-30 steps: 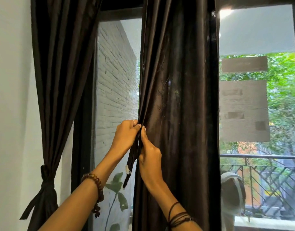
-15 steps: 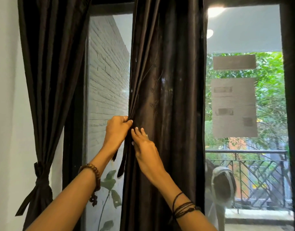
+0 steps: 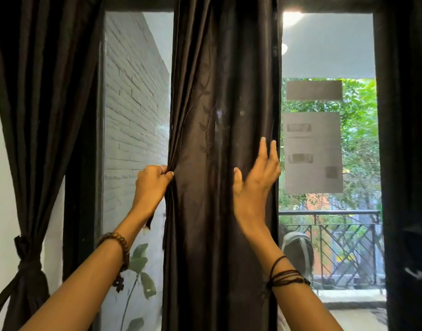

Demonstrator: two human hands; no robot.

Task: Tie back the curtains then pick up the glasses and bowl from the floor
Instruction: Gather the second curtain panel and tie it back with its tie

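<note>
A dark brown curtain (image 3: pixel 219 115) hangs loose down the middle of the window. My left hand (image 3: pixel 152 185) grips its left edge at mid height, fingers curled round the bunched fabric and a tie strip that dangles below the hand. My right hand (image 3: pixel 255 180) lies flat against the curtain's front near its right edge, fingers straight and spread. A second dark curtain (image 3: pixel 38 115) at the far left is gathered and knotted with its tie (image 3: pixel 26 261). A third dark curtain (image 3: pixel 408 163) hangs at the right edge. No glasses or bowl are in view.
The glass shows a grey brick wall (image 3: pixel 133 103) on the left and a balcony railing (image 3: pixel 336 235) with trees on the right. Grey paper sheets (image 3: pixel 312 151) are stuck on the right pane. A leafy plant (image 3: pixel 138 266) stands low behind the glass.
My right hand has left the curtain's left edge and slid right across the fabric to its right edge, opening flat. My left hand keeps its grip. The view has moved closer.
</note>
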